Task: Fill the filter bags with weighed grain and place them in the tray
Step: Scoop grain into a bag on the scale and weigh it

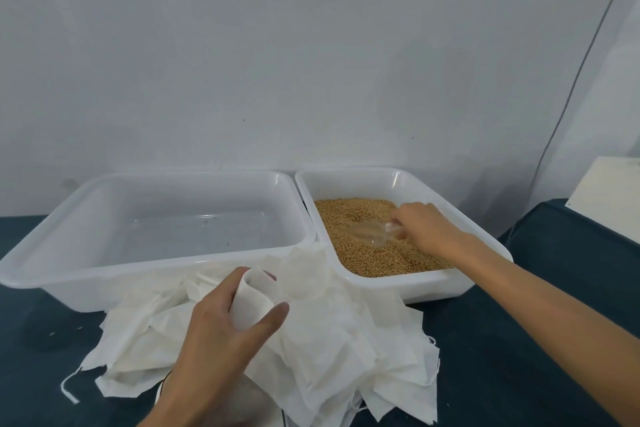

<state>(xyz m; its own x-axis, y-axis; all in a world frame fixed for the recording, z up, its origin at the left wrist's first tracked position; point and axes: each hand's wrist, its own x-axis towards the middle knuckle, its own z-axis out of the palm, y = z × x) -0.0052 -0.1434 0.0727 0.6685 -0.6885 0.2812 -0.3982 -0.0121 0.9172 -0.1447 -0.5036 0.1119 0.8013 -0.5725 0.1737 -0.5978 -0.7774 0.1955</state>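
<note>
My left hand [221, 333] grips a white filter bag [254, 298] with its mouth held open, above a heap of several more filter bags [346, 350]. My right hand [424, 224] holds a clear plastic scoop [372, 234] by its handle, with the bowl lying in the brown grain [367, 256]. The grain fills the white tray on the right [349, 177]. The white tray on the left [166, 180] holds nothing.
Both trays stand side by side on a dark tabletop [519, 374] against a pale wall. A pale box [609, 194] sits at the far right. A thin cable [568, 97] runs down the wall on the right.
</note>
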